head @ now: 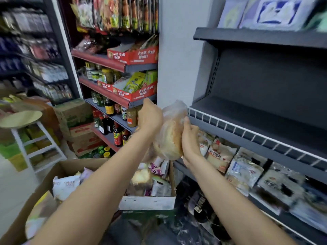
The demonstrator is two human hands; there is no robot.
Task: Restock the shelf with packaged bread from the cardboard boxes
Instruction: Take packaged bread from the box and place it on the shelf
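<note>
Standing at the aisle end, person facing a corner between two shelving units. Far left: white stool (23, 121) with a round pale seat, stacked cartons (77, 128) behind it on the floor. Low left foreground: open cardboard box (58, 175), flaps up, holding mixed bread packets (64, 186); blurred, print unreadable. Behind it, red-edged shelves carry sauce bottles (109, 107), jars and red display trays (134, 91).

Left hand (150, 117): raised above the box, fingers curled over the upper left side of a clear bag of round bread (169, 137). Grip is closed on the bag. Right hand (190, 138): on the bag's right side, thumb and fingers wrapped round its edge, also grasping it. The bag is held upright between both hands, in the air, just left of the dark grey shelf (247, 138) and near the front corner of its white wire rail (230, 127). Bag not touching the shelf as far as can be seen.

Right: that shelf tier appears bare behind the rail. Tier below holds packaged bread (219, 154) laid in rows; further right packets blurred. Top tier: blue-and-white packs (276, 11).
</note>
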